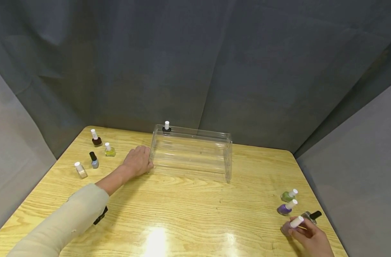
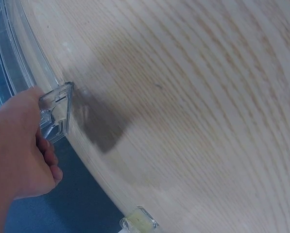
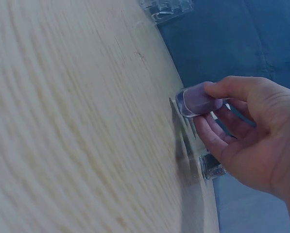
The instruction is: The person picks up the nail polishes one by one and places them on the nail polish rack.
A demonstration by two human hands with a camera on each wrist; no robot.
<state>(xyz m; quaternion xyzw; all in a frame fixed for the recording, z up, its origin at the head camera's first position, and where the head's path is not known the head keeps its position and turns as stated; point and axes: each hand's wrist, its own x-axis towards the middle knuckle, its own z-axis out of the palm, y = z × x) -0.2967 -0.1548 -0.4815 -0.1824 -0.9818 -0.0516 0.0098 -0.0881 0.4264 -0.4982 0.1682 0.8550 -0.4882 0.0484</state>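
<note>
A clear acrylic tiered rack [image 1: 229, 160] stands toward the back of the wooden table. My left hand [image 1: 137, 160] grips its left end; in the left wrist view the fingers curl around the stepped end panel [image 2: 62, 109]. On the rack's top tier, at the left, is a black nail polish bottle [image 1: 166, 129] with a white cap. At the front right, my right hand [image 1: 312, 240] pinches a mauve nail polish bottle [image 1: 287, 229] with a white cap between thumb and fingers. The right wrist view shows this bottle tilted, its base [image 3: 186, 103] close to the tabletop.
Beside the right hand stand a purple bottle [image 1: 283, 209], a green bottle [image 1: 287, 196] and a clear, black-capped bottle [image 1: 306, 215]. At the left are dark red [image 1: 97, 141], yellow [image 1: 110, 152], grey-blue [image 1: 95, 164] and cream [image 1: 82, 174] bottles. A dark curtain [image 1: 189, 64] hangs behind the table.
</note>
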